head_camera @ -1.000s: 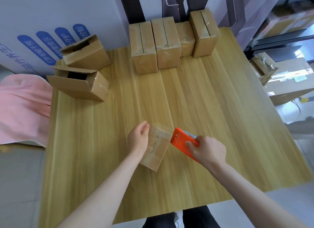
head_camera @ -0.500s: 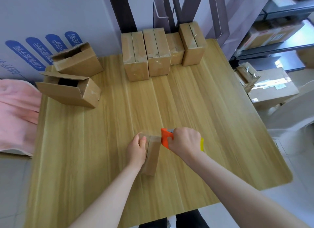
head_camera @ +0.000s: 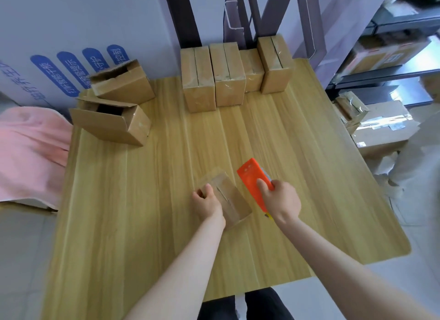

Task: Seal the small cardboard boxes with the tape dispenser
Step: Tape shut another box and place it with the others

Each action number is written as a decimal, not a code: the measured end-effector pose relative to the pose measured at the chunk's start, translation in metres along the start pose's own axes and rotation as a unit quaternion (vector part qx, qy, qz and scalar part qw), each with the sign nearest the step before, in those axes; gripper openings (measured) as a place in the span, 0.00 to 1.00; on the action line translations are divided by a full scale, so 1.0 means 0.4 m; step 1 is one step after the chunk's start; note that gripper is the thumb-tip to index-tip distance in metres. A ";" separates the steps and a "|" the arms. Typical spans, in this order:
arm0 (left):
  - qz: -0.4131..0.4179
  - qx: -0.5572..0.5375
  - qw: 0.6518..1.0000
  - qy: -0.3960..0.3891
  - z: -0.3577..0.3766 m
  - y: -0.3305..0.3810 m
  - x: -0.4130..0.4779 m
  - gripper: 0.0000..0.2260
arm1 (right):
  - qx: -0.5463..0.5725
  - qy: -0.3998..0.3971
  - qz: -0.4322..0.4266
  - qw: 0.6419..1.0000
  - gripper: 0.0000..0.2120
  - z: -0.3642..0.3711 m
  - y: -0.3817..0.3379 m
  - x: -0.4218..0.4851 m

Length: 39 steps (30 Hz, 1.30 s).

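A small cardboard box (head_camera: pixel 229 198) lies at the middle of the wooden table (head_camera: pixel 142 212), turned at an angle, with tape along its top seam. My left hand (head_camera: pixel 206 201) grips its left edge, thumb and fingers curled round it. To the right of the box, apart from it, my right hand (head_camera: pixel 281 200) holds the orange tape dispenser (head_camera: pixel 253 179), whose front points away from me. Several closed boxes (head_camera: pixel 228 76) stand in a row at the table's far edge. Two open boxes (head_camera: pixel 114 119) lie on their sides at the far left.
A pink cloth (head_camera: pixel 31 150) lies left of the table. Larger cartons (head_camera: pixel 381 129) and metal shelving (head_camera: pixel 392 57) stand on the right. A white panel with blue labels (head_camera: pixel 78 69) leans behind the open boxes.
The dispenser has come off the box and now stands to its right. The box has turned so that its far end points up and to the left.
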<state>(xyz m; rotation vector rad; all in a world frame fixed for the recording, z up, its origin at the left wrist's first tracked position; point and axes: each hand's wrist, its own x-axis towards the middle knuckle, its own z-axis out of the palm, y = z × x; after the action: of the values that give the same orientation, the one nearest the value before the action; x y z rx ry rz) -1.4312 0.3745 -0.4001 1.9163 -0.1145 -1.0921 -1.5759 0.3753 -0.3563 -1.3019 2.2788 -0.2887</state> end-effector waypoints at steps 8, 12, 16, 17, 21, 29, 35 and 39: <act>0.338 0.166 0.926 0.026 -0.060 0.021 -0.015 0.14 | 0.326 0.022 0.005 0.945 0.24 -0.012 -0.031 -0.062; 0.501 0.326 0.793 -0.118 -0.067 0.063 0.000 0.13 | 0.377 0.020 0.017 0.926 0.23 0.016 -0.038 -0.067; 0.404 0.424 0.788 -0.190 -0.047 0.089 0.022 0.15 | 0.383 0.009 0.021 0.923 0.23 0.015 -0.039 -0.048; 0.385 0.424 0.799 -0.185 -0.043 0.090 0.025 0.15 | 0.384 0.008 0.021 0.923 0.23 0.015 -0.039 -0.046; 0.357 0.453 0.797 -0.181 -0.029 0.105 0.036 0.17 | 0.386 0.008 0.017 0.922 0.22 0.018 -0.037 -0.046; 0.321 0.671 0.631 -0.220 0.026 0.194 0.038 0.14 | 0.386 0.009 0.017 0.922 0.23 0.019 -0.041 -0.044; 0.326 0.748 0.513 -0.267 0.061 0.235 0.044 0.13 | 0.391 0.012 0.029 0.920 0.24 0.018 -0.042 -0.038; 0.351 0.748 0.489 -0.279 0.058 0.231 0.044 0.10 | 0.389 0.014 0.021 0.921 0.24 0.020 -0.043 -0.043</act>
<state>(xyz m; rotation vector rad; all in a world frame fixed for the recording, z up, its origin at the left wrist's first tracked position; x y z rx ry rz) -1.4074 0.2965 -0.3480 2.1127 -2.7534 -0.8808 -1.5518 0.3815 -0.3505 -0.8192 1.8726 -1.0714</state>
